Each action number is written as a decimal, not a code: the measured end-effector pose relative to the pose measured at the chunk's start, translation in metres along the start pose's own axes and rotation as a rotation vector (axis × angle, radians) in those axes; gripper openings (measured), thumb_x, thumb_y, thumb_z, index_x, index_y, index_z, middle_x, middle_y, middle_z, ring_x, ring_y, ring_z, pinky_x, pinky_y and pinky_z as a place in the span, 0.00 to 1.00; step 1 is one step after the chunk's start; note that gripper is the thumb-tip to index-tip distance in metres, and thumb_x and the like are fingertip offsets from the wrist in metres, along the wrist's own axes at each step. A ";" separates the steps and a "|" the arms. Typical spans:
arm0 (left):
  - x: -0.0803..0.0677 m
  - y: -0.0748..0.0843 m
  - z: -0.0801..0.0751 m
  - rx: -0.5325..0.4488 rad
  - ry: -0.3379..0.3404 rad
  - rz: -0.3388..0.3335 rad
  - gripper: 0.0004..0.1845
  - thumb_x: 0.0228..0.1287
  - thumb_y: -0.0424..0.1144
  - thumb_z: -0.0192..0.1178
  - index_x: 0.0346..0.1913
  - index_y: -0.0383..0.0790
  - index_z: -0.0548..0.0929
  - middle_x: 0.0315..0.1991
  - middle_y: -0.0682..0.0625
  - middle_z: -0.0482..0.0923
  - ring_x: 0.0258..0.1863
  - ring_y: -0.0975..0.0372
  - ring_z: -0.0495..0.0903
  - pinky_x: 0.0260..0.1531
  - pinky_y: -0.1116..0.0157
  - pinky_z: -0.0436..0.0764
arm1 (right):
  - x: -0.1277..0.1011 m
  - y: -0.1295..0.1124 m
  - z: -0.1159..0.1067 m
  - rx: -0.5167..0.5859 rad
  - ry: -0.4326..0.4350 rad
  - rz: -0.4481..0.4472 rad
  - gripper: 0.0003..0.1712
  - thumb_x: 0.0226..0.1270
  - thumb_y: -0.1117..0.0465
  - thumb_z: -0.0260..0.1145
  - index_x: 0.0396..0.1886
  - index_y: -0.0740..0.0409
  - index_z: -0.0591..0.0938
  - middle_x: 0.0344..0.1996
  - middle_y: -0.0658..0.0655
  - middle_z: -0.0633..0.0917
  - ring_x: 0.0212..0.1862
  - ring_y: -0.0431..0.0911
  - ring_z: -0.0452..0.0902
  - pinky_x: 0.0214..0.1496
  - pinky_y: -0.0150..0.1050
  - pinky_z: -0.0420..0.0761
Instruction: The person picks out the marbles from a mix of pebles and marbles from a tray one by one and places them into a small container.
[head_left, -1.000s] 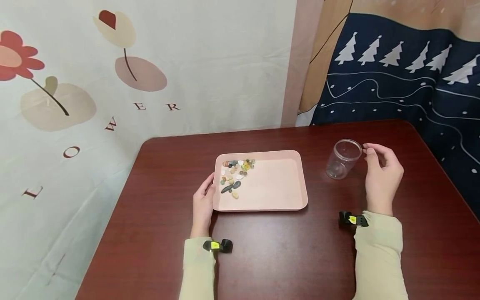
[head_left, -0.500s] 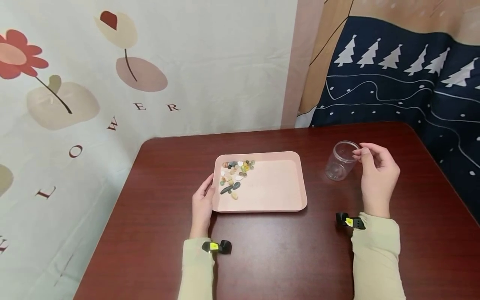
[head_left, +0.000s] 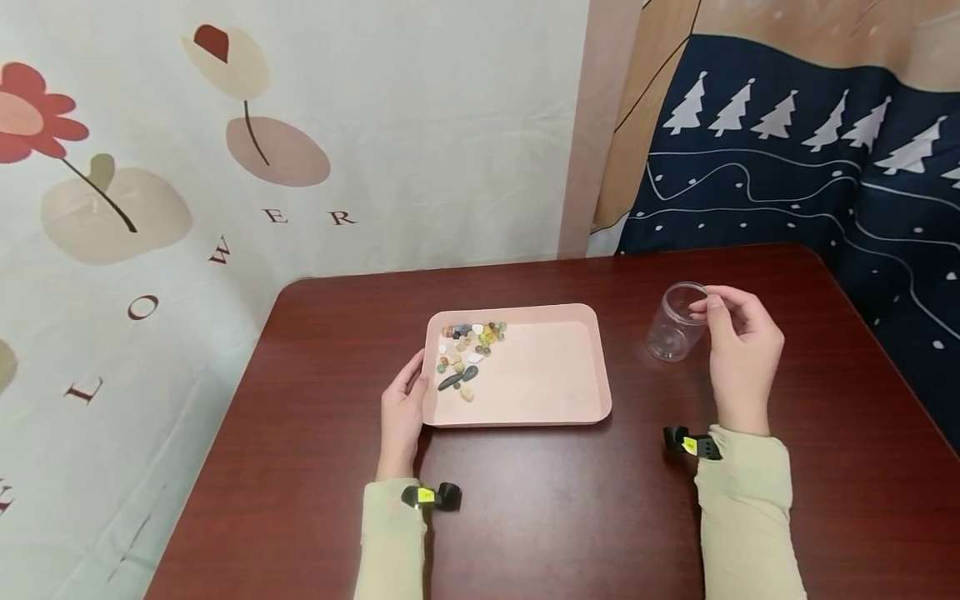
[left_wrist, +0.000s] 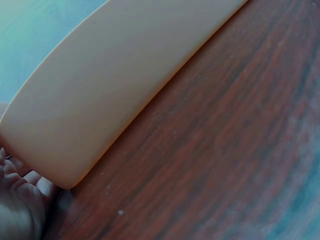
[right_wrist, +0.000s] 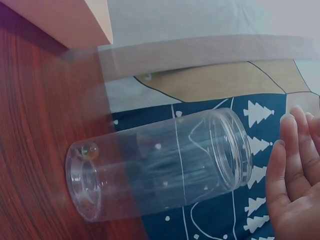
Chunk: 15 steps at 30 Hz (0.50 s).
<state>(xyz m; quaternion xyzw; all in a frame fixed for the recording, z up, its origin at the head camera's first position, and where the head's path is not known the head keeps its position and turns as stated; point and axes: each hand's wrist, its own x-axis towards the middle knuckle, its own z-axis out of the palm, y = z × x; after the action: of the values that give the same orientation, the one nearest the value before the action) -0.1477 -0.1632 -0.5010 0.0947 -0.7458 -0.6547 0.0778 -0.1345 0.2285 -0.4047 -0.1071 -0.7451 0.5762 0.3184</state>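
Change since the earlier frames: the right hand (head_left: 738, 354) is sitting closer to the clear jar (head_left: 676, 321) than a second ago, its fingertips (head_left: 705, 305) now reaching the jar's rim; the left hand (head_left: 401, 410), pink tray (head_left: 555, 392) and pebbles (head_left: 468, 352) are lying where they were.

Left hand: lying flat on the worktop (head_left: 570, 500), palm side against the tray's near-left corner, fingers straight and relaxed along the left rim, gripping nothing. The left wrist view is showing the tray's rounded corner (left_wrist: 75, 150) pressing against the fingers (left_wrist: 20, 185).

Pink tray: sitting at the middle of the worktop, holding a cluster of small mixed pebbles in its far-left corner; a dark oblong stone (head_left: 451, 380) is lying nearest the left hand.

Clear jar: standing upright on the worktop, just right of the tray, mouth open. The right wrist view is showing one small bead (right_wrist: 90, 150) inside at the jar's (right_wrist: 165, 165) base.

Right hand: raised beside the jar, wrist low, fingers loosely bent toward the rim. In the right wrist view the fingers (right_wrist: 290, 165) are spread apart beside the mouth, not wrapped round it; whether they are touching the rim cannot be told.

Both wrists: cream sleeves, each carrying a black clip (head_left: 431, 497) with a yellow tag.
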 end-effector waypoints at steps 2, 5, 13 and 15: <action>0.001 0.000 0.000 0.004 0.000 0.001 0.18 0.65 0.37 0.50 0.56 0.56 0.74 0.55 0.60 0.71 0.54 0.69 0.69 0.51 0.68 0.70 | -0.001 0.000 0.002 0.001 -0.008 0.000 0.14 0.63 0.53 0.58 0.46 0.51 0.81 0.33 0.53 0.83 0.36 0.42 0.78 0.33 0.29 0.71; 0.001 0.000 0.001 0.013 0.002 -0.006 0.18 0.64 0.38 0.52 0.57 0.56 0.74 0.56 0.60 0.70 0.55 0.69 0.68 0.52 0.68 0.69 | -0.002 0.001 0.005 -0.001 -0.034 -0.009 0.14 0.63 0.54 0.58 0.45 0.51 0.81 0.33 0.53 0.83 0.36 0.42 0.78 0.36 0.28 0.73; 0.002 0.001 0.002 0.019 0.007 -0.012 0.19 0.63 0.37 0.53 0.56 0.56 0.74 0.55 0.60 0.71 0.55 0.69 0.68 0.51 0.68 0.69 | -0.007 -0.002 0.013 0.017 -0.106 -0.049 0.13 0.62 0.55 0.58 0.45 0.50 0.81 0.32 0.53 0.83 0.36 0.41 0.78 0.42 0.28 0.76; 0.003 0.000 0.003 0.007 0.002 -0.019 0.19 0.63 0.36 0.53 0.56 0.56 0.74 0.55 0.60 0.71 0.54 0.69 0.68 0.51 0.69 0.70 | -0.007 -0.003 0.014 0.020 -0.117 -0.051 0.13 0.62 0.54 0.58 0.45 0.50 0.81 0.32 0.53 0.83 0.35 0.42 0.78 0.42 0.29 0.76</action>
<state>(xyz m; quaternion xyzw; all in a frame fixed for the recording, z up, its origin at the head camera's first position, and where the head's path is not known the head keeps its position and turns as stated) -0.1510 -0.1614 -0.5009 0.1025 -0.7470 -0.6529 0.0720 -0.1367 0.2129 -0.4065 -0.0510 -0.7591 0.5806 0.2900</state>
